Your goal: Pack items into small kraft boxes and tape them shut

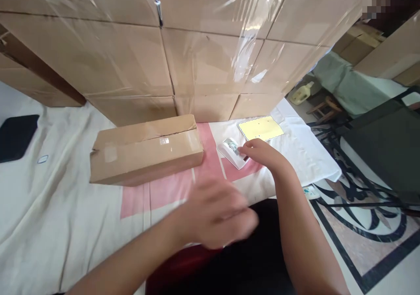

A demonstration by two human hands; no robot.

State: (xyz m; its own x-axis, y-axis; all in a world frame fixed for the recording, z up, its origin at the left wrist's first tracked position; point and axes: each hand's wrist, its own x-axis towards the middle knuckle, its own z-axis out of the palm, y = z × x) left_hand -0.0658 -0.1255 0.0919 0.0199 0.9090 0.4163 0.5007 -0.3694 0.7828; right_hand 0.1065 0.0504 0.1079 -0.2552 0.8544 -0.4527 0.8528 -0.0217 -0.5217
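Currently right hand [262,152] fingers touch white device [231,151] on table [65,207], grip unclear; left hand [216,218] blurred, fingers unreadable, near cardboard box [146,150].

No text, brand or number can be read: the small sticker [164,141] on the long cardboard box [147,155] is only a shiny blur, the greenish print on the white packet [233,151] at the right hand [262,152] is too small, and the yellow sheet [260,128] looks plain.
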